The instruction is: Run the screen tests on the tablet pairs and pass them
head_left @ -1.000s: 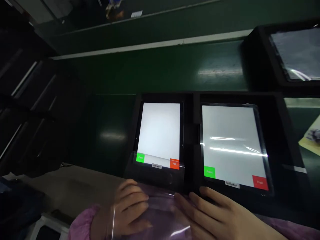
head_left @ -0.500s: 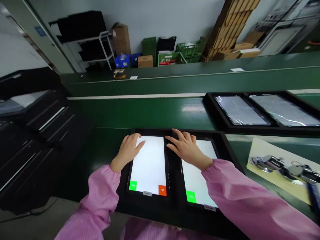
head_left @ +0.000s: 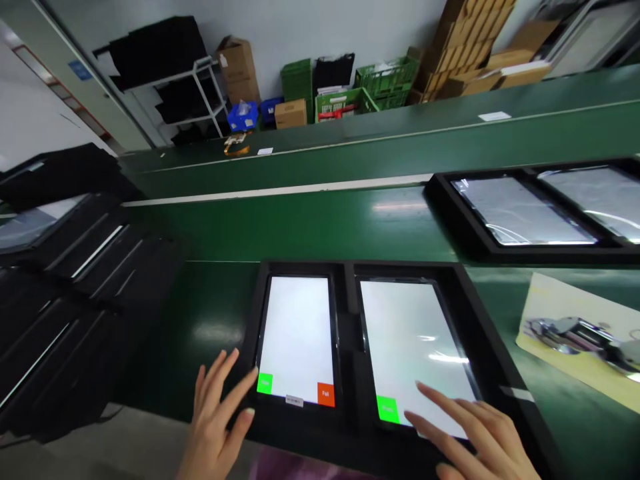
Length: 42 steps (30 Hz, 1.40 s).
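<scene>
Two lit tablets lie side by side in a black foam tray (head_left: 353, 373) on the green bench. The left tablet (head_left: 299, 327) shows a white screen with a green square at its lower left and a red "Fail" square at its lower right. On the right tablet (head_left: 410, 333) a green square shows at the lower left. My left hand (head_left: 217, 403) is open by the tray's lower left, its index fingertip close to the green square. With fingers spread, my right hand (head_left: 475, 427) hovers over the right tablet's lower part. It holds nothing.
Another black tray (head_left: 500, 250) with two film-covered screens sits at the back right. Metal parts (head_left: 575, 333) rest on a yellow sheet (head_left: 543, 300). Black trays (head_left: 85, 300) are stacked at left. Beyond the bench stand green crates (head_left: 345, 100) and cardboard boxes (head_left: 290, 113).
Both hands have moved from the screens' upper ends toward the near edge: the left to the tray's lower left, the right to the right tablet's lower part. The camera view has shifted slightly.
</scene>
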Available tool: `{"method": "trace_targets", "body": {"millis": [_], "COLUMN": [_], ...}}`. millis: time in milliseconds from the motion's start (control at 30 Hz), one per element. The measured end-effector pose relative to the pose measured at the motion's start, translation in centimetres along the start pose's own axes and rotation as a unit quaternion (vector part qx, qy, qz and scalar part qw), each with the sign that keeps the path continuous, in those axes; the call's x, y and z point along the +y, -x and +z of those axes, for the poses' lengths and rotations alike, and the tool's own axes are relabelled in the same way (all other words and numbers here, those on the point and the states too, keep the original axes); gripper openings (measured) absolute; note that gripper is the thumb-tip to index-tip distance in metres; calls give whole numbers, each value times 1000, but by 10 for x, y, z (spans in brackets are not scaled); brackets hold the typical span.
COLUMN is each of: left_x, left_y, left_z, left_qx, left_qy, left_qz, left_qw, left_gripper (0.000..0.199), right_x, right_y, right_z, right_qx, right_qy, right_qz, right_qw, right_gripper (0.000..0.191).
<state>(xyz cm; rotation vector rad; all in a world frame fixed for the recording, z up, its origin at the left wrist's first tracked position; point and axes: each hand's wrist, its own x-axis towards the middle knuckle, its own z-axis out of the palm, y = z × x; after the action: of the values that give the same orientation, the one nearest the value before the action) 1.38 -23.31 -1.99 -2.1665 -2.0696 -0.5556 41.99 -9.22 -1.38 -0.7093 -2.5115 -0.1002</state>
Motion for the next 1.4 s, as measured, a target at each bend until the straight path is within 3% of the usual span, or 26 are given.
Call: {"method": "trace_targets", "body": {"millis": [167, 333, 533, 633, 733, 867, 933, 1033, 1100, 1233, 1400], "left_x": [6, 7, 5, 9, 11, 5, -2, -12, -15, -20, -23], "left_y": [-30, -42, -38, -33, -41, -97, -142, -202, -225, -233, -229], "left_z": [11, 26, 19, 15, 2, -19, -18, 8, 33, 63, 59], "left_qx": [26, -36, -17, -48, -73, 18, 5, -59, -64, -44, -47], "left_qy": [49, 31, 31, 0, -17, 32, 55, 76, 81, 82, 68], "left_qz": [-24, -21, 57, 32, 1, -29, -25, -22, -19, -10, 12], "left_qw": [998, 999, 998, 998, 997, 999, 998, 995, 994, 996, 997], "left_gripper": [50, 49, 48, 45, 40, 45, 41, 46, 49, 49, 51], "right_x": [-6, -10, -14, -6, 18, 60, 75, 85, 86, 81, 79], "right_y": [-3, -2, -3, -8, -30, -96, -134, -169, -176, -171, -169], "right_z": [0, 6, 8, -3, -14, 1, 19, 44, 52, 54, 50], "right_qx": [-9, -22, -28, -6, -9, -58, -172, -224, -230, -228, -228], "right_qy": [4, 7, 81, 87, 83, 51, 24, 27, 29, 23, 16], "right_qz": [95, 111, 141, 156, 173, 152, 194, 206, 207, 213, 212], "right_qw": [995, 994, 986, 984, 981, 985, 965, 952, 951, 950, 950], "right_gripper": [27, 30, 36, 47, 48, 45, 46, 40, 43, 46, 47]}}
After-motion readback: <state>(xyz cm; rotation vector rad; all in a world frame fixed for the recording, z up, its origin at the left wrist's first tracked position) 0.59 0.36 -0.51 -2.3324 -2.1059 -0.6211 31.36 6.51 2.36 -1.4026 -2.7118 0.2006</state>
